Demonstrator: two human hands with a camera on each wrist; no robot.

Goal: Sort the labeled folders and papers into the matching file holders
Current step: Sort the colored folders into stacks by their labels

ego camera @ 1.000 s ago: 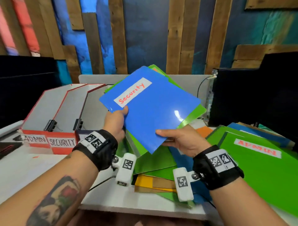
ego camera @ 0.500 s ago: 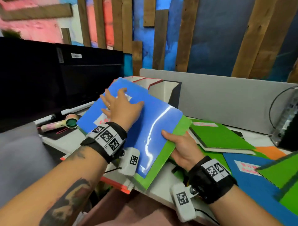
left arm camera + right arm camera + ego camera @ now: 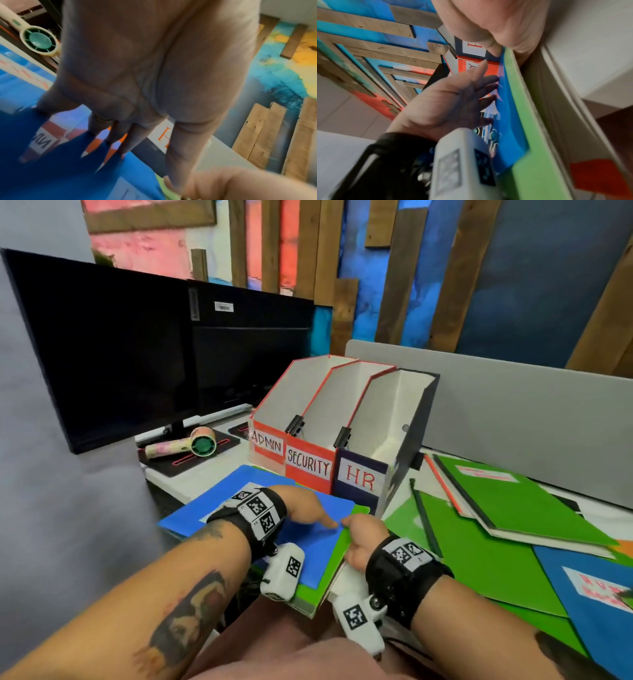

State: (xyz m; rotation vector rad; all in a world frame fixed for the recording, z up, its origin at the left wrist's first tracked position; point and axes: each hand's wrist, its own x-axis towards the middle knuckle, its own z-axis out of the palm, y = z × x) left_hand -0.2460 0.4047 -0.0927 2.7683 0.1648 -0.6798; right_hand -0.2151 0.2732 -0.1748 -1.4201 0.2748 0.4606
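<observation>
A blue folder (image 3: 202,510) with a white label lies on top of a green folder (image 3: 325,573) at the desk's front edge. They sit just in front of three file holders marked ADMIN (image 3: 267,445), SECURITY (image 3: 308,465) and HR (image 3: 359,479). My left hand (image 3: 308,508) rests flat on the blue folder (image 3: 60,169) with straight fingers. My right hand (image 3: 363,539) grips the right edge of both folders, thumb on top. In the right wrist view the left hand (image 3: 447,105) lies against the blue folder (image 3: 506,121), with the green folder (image 3: 530,135) beneath it.
A black monitor (image 3: 137,354) stands at the left with a small hand fan (image 3: 191,445) in front of it. Several green folders (image 3: 513,508) and another blue folder (image 3: 589,594) lie spread over the right of the desk. A grey partition (image 3: 513,412) runs behind.
The two folders came down from mid-air to lie flat in front of the holders. My left hand left the blue folder's edge and now lies flat on top. The view swung left.
</observation>
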